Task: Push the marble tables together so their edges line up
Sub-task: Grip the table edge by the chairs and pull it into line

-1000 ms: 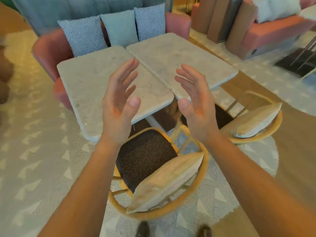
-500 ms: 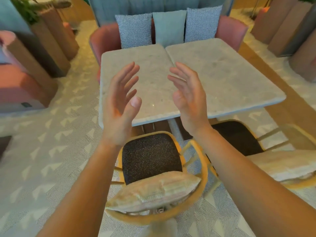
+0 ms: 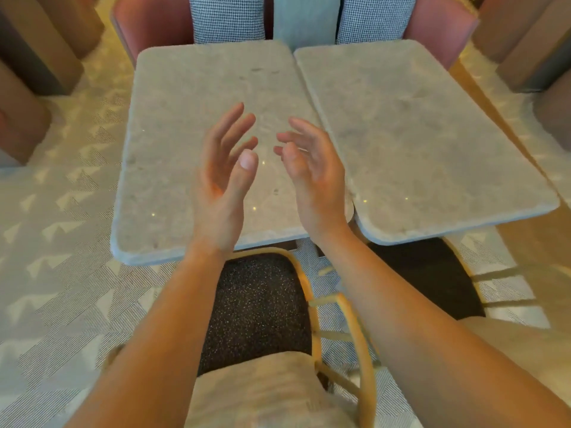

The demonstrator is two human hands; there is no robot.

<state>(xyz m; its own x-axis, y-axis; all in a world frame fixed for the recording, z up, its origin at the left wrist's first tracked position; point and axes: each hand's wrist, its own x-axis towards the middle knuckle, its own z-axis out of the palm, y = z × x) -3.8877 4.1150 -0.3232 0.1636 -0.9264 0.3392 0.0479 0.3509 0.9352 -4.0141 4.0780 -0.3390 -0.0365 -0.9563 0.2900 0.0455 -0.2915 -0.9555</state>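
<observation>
Two pale marble tables stand side by side: the left table [image 3: 173,128] and the right table [image 3: 432,140]. A thin seam runs between their inner edges, and the left table's near edge reaches a little closer to me than the right one's. My left hand [image 3: 224,180] and my right hand [image 3: 312,168] hover above the left table, palms facing each other, fingers spread, holding nothing and touching neither table.
A rattan chair [image 3: 256,304] with a dark seat and a beige cushion [image 3: 265,393] stands right in front of me. A second chair [image 3: 432,273] sits to the right. A pink sofa [image 3: 154,23] with cushions lines the far side. Patterned carpet [image 3: 55,273] lies to the left.
My view has swung round until the tables face me squarely. My hands stayed raised and came closer together, the right fingers curling slightly.
</observation>
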